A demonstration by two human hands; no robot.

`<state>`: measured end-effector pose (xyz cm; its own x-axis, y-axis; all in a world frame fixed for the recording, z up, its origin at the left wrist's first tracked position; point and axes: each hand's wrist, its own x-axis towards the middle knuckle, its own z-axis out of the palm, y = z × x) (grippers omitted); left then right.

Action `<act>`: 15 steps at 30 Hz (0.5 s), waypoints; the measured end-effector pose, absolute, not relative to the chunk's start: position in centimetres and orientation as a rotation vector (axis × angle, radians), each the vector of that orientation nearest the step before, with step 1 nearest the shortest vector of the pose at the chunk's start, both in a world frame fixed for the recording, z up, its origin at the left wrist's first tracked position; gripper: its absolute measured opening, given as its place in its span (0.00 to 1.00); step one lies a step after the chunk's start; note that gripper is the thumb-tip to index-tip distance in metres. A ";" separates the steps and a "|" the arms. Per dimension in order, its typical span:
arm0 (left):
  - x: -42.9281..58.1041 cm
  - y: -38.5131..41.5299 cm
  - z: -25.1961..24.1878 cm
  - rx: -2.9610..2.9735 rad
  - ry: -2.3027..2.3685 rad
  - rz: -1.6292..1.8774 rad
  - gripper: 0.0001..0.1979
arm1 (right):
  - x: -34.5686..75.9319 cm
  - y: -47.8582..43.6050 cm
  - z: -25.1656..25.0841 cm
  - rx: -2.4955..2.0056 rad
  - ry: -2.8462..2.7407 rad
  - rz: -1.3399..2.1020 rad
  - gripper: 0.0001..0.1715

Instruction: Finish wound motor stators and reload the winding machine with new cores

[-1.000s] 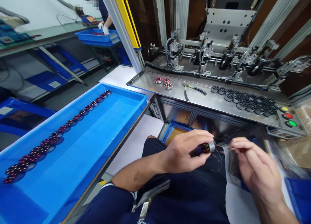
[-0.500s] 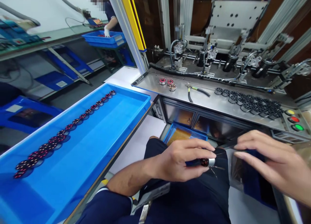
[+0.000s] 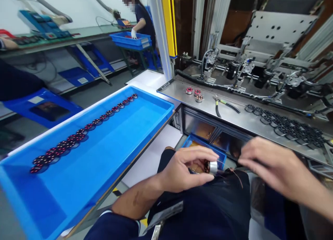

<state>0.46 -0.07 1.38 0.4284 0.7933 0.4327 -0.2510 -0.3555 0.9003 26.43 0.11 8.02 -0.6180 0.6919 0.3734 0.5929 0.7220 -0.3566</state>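
My left hand (image 3: pixel 186 169) is closed around a small motor stator (image 3: pixel 212 167) with a silver metal ring and dark windings, held above my lap. Thin copper wire ends (image 3: pixel 237 177) stick out from its right side. To the right of the stator, my right hand (image 3: pixel 267 165) is raised and blurred by motion. Its thumb and fingertips come together near the wires; whatever is between them cannot be made out.
A long blue tray (image 3: pixel 114 143) at left holds a row of wound stators (image 3: pixel 70 139). On the steel bench lie red-wound stators (image 3: pixel 189 91), green-handled cutters (image 3: pixel 226 105) and many black slotted parts (image 3: pixel 291 123). Machine fixtures (image 3: pixel 249 66) stand behind. A gloved co-worker (image 3: pixel 140 23) works over another blue tray.
My view has swung left. The stator in my left hand has turned, showing more of its silver ring. My right hand has moved nearer the wires, and its thumb and fingers have closed.
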 end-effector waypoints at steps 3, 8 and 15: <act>-0.1 0.4 0.2 1.282 0.639 1.229 0.19 | 25.8 7.7 6.2 -1.407 -2.118 0.129 0.20; -0.2 0.7 -0.2 1.021 0.692 1.229 0.20 | 23.6 17.7 0.2 -1.680 -1.883 0.051 0.37; -0.8 0.9 -0.1 0.982 0.727 1.329 0.13 | 25.2 19.9 -1.2 -1.624 -1.862 0.235 0.16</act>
<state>-0.84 0.90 -0.12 0.1326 0.9859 0.1017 -0.4459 -0.0323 0.8945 25.17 19.89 -1.23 -0.0237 0.9368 0.3490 0.8208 0.2175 -0.5281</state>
